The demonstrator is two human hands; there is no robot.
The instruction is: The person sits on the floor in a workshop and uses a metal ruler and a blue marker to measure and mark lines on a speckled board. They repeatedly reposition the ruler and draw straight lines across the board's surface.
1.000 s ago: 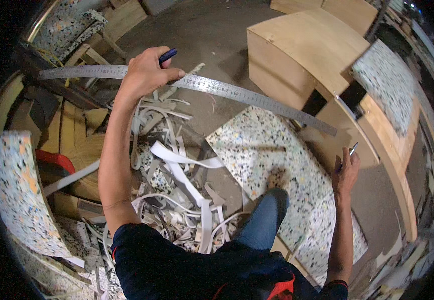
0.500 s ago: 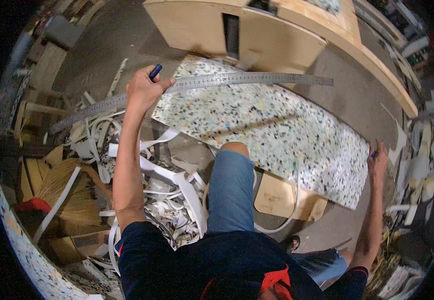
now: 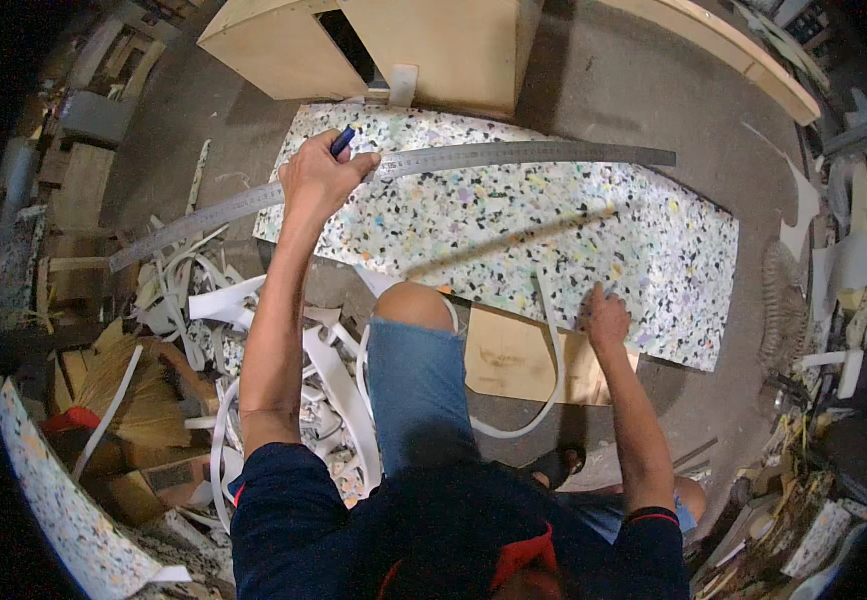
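A long metal ruler (image 3: 514, 153) lies slantwise over a speckled foam sheet (image 3: 474, 225), its left part reaching beyond the sheet. My left hand (image 3: 322, 178) is closed around the ruler, and a dark blue pen-like tool (image 3: 342, 141) sticks up from the same grip. Near the sheet's front edge, my right hand (image 3: 609, 318) touches the speckled surface with bent fingers slightly apart. Nothing shows in that hand. Just left of it, a thin white strip (image 3: 557, 350) curves from the sheet down to the floor.
Beyond the sheet stands a pale wooden box (image 3: 424, 50). A plywood piece (image 3: 514, 355) shows under the sheet's near edge by my knee. White foam offcuts (image 3: 339, 395) pile up at the left, near a straw broom (image 3: 139, 390). More scraps (image 3: 844, 270) line the right side.
My right hand has come in from the sheet's far right end to its near edge. My left hand still grips the ruler and blue tool. The view has shifted.
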